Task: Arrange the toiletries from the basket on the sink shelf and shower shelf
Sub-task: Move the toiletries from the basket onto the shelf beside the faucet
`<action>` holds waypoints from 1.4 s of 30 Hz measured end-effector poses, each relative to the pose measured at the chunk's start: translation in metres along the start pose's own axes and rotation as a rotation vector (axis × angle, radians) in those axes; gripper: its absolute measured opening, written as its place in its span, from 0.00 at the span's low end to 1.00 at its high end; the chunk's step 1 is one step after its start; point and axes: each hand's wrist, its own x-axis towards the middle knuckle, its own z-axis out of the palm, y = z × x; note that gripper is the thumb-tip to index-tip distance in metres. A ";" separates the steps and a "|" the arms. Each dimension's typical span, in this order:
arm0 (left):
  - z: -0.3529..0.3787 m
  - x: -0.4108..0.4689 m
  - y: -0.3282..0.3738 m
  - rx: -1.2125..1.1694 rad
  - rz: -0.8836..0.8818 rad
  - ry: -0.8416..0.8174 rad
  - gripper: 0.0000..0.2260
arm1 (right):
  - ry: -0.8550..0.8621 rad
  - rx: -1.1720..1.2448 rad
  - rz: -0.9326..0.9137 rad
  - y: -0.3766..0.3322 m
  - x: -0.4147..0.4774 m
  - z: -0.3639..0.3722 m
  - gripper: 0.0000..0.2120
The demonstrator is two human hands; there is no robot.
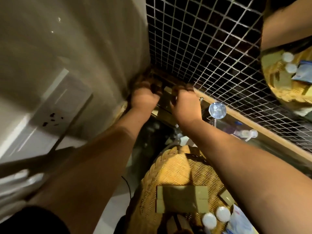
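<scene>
Both my hands reach up to the corner of the sink shelf (224, 109), where the pale wall meets the dark mosaic tiles. My left hand (144, 97) and my right hand (185, 105) close around small olive-green boxes (166, 98) standing on the shelf. Their fingertips are blurred. Below, the woven basket (170, 169) holds flat olive-green boxes (182, 199), two white bottle caps (216, 217) and a blue-and-white packet (239, 222).
A clear round knob (217, 110) on a chrome stem stands just right of my right hand. A small clear bottle (244, 133) lies on the shelf. A mirror (287, 68) at the upper right reflects the basket. A wall socket (54, 115) sits left.
</scene>
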 end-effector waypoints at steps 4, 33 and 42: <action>0.004 0.005 0.001 -0.015 0.033 0.086 0.18 | 0.020 0.049 0.084 -0.001 0.009 0.010 0.21; 0.024 -0.004 -0.024 0.146 0.269 -0.049 0.21 | -0.148 0.143 0.087 0.016 0.030 0.048 0.24; 0.052 -0.038 -0.047 0.335 0.331 -0.062 0.34 | -0.216 -0.058 -0.040 0.015 0.012 0.044 0.34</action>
